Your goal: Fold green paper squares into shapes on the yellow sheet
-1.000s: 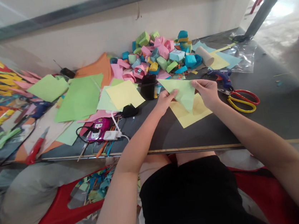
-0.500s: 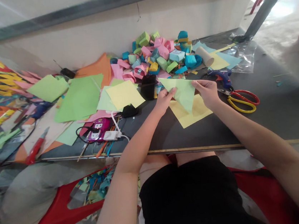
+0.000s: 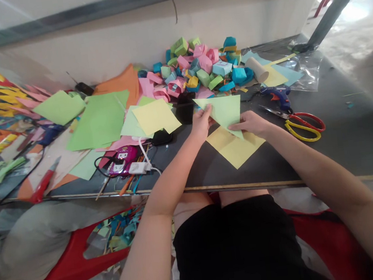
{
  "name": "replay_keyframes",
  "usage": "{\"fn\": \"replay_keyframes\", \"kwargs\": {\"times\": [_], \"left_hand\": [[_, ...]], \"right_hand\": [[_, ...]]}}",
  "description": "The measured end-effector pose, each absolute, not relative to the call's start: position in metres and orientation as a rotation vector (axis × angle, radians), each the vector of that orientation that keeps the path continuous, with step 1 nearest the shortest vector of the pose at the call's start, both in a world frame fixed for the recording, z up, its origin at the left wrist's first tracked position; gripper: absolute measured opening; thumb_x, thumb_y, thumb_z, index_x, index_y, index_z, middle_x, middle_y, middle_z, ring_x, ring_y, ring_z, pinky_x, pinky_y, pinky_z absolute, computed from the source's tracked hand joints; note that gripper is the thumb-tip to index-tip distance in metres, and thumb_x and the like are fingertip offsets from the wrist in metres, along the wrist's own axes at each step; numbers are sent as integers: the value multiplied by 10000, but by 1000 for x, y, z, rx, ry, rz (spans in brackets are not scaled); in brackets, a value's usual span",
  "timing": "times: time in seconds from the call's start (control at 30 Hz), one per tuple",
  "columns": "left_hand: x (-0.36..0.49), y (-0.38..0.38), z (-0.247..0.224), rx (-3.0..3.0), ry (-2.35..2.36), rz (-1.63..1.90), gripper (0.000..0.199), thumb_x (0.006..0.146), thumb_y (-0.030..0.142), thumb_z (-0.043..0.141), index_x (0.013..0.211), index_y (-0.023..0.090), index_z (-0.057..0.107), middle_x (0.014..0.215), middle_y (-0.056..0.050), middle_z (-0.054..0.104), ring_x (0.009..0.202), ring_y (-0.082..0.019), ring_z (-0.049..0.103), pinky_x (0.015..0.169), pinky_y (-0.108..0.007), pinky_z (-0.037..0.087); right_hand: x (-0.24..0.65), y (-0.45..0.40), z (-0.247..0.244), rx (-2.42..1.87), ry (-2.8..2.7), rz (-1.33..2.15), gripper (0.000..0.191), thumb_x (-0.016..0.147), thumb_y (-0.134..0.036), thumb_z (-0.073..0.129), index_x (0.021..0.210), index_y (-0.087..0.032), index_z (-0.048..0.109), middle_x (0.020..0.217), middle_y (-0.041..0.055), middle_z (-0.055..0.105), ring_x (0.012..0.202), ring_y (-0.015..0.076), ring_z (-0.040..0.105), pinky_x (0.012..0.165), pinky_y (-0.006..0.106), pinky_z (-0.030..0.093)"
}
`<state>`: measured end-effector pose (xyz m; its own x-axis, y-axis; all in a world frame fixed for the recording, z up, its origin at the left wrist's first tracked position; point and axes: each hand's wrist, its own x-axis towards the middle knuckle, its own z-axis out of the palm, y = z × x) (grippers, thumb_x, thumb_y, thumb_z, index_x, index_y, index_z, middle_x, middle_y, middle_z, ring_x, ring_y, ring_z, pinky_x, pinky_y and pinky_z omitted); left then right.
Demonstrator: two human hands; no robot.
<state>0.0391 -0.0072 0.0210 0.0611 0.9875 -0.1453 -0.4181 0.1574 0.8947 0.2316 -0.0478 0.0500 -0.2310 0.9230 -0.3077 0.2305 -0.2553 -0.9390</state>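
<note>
A light green sheet of paper (image 3: 226, 110), folded into a triangle, is held above the table between both hands. My left hand (image 3: 202, 122) pinches it near its left side, thumb on top. Lower down on the right, my right hand (image 3: 251, 123) grips the paper near its bottom tip. Beneath it lies a yellow sheet of paper (image 3: 237, 152), partly covered by the green paper and the hands. Scissors (image 3: 301, 123) with one red and one yellow handle lie to the right of my right hand, blades apart.
A heap of small folded paper pieces (image 3: 195, 69) is piled against the wall. A blue glue gun (image 3: 279, 95) and a cardboard tube (image 3: 257, 70) lie at the back right. Left are a purple power strip (image 3: 123, 158), coloured sheets (image 3: 98, 121) and a red-handled tool (image 3: 47, 180). Another person's leg (image 3: 40, 246) shows lower left.
My right hand has moved down from the green paper's upper right corner to near its lower tip. The yellow sheet beneath has turned, one corner now pointing towards me.
</note>
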Motion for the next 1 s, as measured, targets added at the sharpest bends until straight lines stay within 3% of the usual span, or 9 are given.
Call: {"fn": "replay_keyframes", "kwargs": {"times": [0.13, 0.27, 0.43, 0.67, 0.8, 1.0], "left_hand": [[30, -1, 21, 836, 959, 1260, 347, 879, 526, 781, 877, 189, 699, 836, -56, 769, 892, -215, 774, 791, -340, 644], [21, 7, 21, 872, 956, 1274, 417, 888, 596, 745, 979, 189, 740, 858, -83, 786, 937, -239, 776, 786, -344, 643], [12, 12, 26, 855, 998, 1341, 498, 907, 653, 690, 1088, 193, 759, 850, -84, 788, 917, -212, 774, 757, -294, 620], [12, 7, 34, 869, 905, 1418, 572, 915, 706, 632, 1223, 241, 757, 1074, -85, 798, 956, -199, 756, 760, -280, 585], [12, 6, 35, 856, 889, 1426, 581, 938, 723, 585, 1255, 264, 746, 1162, -91, 785, 1033, -228, 745, 778, -297, 579], [9, 5, 37, 885, 908, 1459, 605, 941, 737, 560, 1300, 281, 729, 1167, -86, 788, 1037, -205, 735, 768, -263, 562]], "right_hand": [[235, -46, 52, -1390, -1415, 1521, 264, 574, -296, 1001, 674, -170, 792, 637, 54, 749, 518, 137, 633, 473, 256, 525], [241, -43, 50, -1351, -1410, 1525, 284, 545, -298, 1021, 691, -172, 813, 679, 93, 773, 536, 162, 667, 511, 298, 577], [249, -36, 45, -1340, -1370, 1559, 310, 496, -290, 1030, 722, -207, 835, 720, 72, 794, 603, 165, 710, 520, 267, 608], [249, -36, 46, -1355, -1332, 1586, 291, 517, -213, 1022, 737, -182, 835, 730, 82, 794, 589, 140, 685, 538, 246, 606], [252, -36, 44, -1363, -1427, 1590, 290, 508, -292, 1028, 692, -206, 821, 716, 69, 784, 563, 149, 669, 504, 273, 601], [252, -33, 43, -1345, -1434, 1502, 343, 511, -385, 1023, 706, -211, 800, 659, 42, 748, 565, 129, 649, 440, 221, 516]]}}
